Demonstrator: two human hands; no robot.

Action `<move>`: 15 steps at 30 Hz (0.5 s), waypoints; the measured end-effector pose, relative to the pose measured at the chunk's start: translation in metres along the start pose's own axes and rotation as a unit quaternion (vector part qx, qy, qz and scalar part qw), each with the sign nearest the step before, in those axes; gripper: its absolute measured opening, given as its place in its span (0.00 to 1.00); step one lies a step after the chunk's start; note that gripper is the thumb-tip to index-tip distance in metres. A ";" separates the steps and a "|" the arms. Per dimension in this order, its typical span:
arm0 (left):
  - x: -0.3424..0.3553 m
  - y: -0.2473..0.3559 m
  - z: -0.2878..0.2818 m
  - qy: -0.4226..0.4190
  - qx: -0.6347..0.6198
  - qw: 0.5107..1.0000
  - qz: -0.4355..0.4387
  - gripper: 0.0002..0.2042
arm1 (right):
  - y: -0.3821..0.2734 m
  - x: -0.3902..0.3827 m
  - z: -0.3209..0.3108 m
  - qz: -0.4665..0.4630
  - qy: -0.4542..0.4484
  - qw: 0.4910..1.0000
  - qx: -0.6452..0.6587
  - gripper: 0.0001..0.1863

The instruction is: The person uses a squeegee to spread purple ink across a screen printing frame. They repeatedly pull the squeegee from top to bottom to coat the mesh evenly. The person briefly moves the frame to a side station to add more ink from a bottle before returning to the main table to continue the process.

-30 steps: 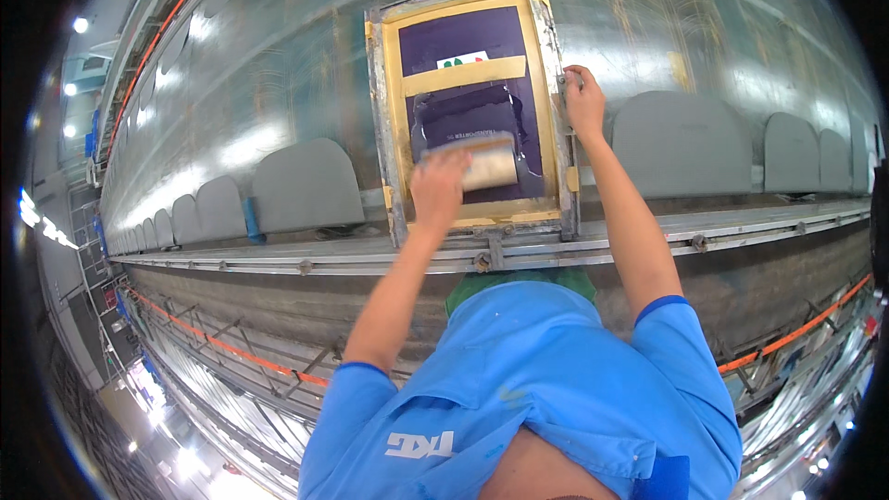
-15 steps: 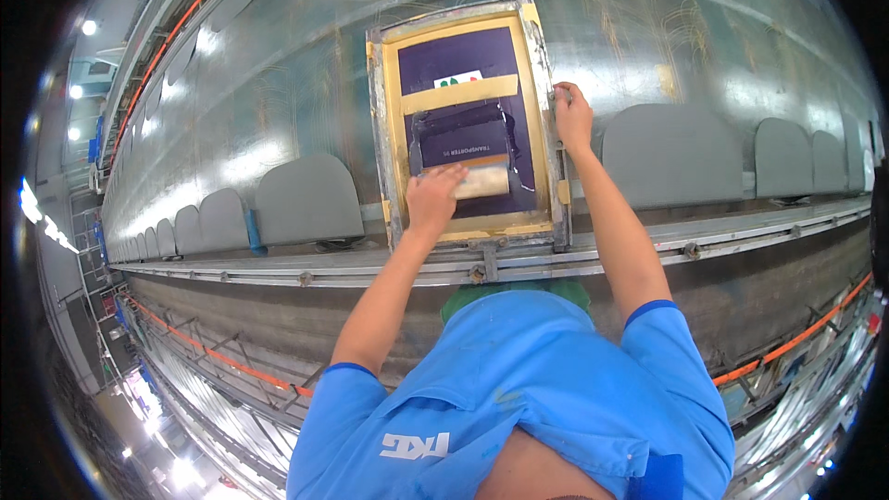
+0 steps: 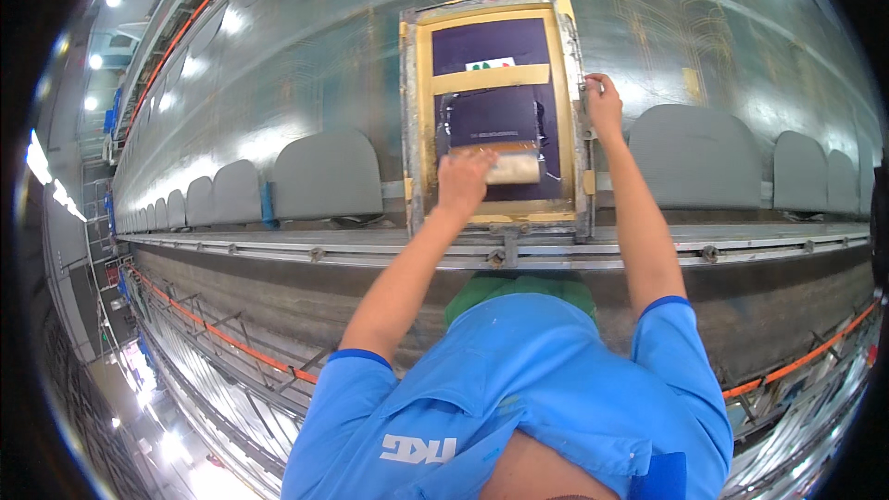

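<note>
On the table (image 3: 324, 56) is laid the frame (image 3: 411, 120), judged stiff, best held by its side rails (image 3: 572, 65). In its near half, the scraper (image 3: 516, 169), probably rigid and light, is gripped at its left end by the left hand (image 3: 466, 181), palm down. The right hand's (image 3: 605, 105) bent fingers are set against the right rail; whether gripping cannot be told.

Before me, beyond the edge rail (image 3: 639, 252), the screen-printing frame (image 3: 571, 46) lies on the long table (image 3: 324, 56), between 2 rounded panels (image 3: 329, 176). Inside it, my squeegee (image 3: 515, 169) sits nearer me than the tape strip (image 3: 491, 78).
</note>
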State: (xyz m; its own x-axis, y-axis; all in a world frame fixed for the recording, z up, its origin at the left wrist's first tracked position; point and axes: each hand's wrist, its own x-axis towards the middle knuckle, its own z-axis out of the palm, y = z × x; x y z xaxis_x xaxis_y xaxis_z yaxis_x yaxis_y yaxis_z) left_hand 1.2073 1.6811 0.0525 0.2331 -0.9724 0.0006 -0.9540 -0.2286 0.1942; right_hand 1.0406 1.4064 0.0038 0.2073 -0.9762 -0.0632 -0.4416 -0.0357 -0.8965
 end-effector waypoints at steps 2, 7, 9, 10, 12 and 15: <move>-0.031 0.004 0.001 0.025 -0.032 0.999 0.026 0.27 | -0.002 0.004 -0.003 0.003 -0.007 1.000 -0.003 0.12; -0.070 0.016 -0.001 0.039 -0.072 0.996 -0.024 0.31 | -0.028 0.005 -0.008 -0.086 0.062 0.992 -0.073 0.12; -0.078 0.009 -0.004 0.072 -0.096 0.993 -0.004 0.32 | -0.043 -0.006 0.006 -0.060 0.055 0.995 -0.057 0.12; -0.077 0.013 -0.001 0.075 -0.107 0.991 0.007 0.32 | -0.048 -0.010 0.006 -0.033 0.064 0.996 -0.056 0.12; -0.089 -0.032 -0.014 0.075 -0.076 0.994 -0.021 0.32 | -0.067 -0.036 0.055 -0.081 0.037 0.995 -0.040 0.13; -0.124 -0.136 -0.046 0.058 -0.074 0.995 -0.037 0.31 | -0.105 -0.085 0.156 -0.081 0.021 0.996 -0.014 0.13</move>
State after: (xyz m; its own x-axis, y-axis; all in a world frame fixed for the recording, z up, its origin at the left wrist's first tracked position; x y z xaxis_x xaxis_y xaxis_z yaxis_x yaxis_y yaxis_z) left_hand 1.3172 1.8344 0.0711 0.3299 -0.9395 0.0922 -0.8973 -0.2818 0.3397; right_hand 1.2054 1.5265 0.0346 0.2414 -0.9651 0.1013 -0.4294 -0.1999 -0.8807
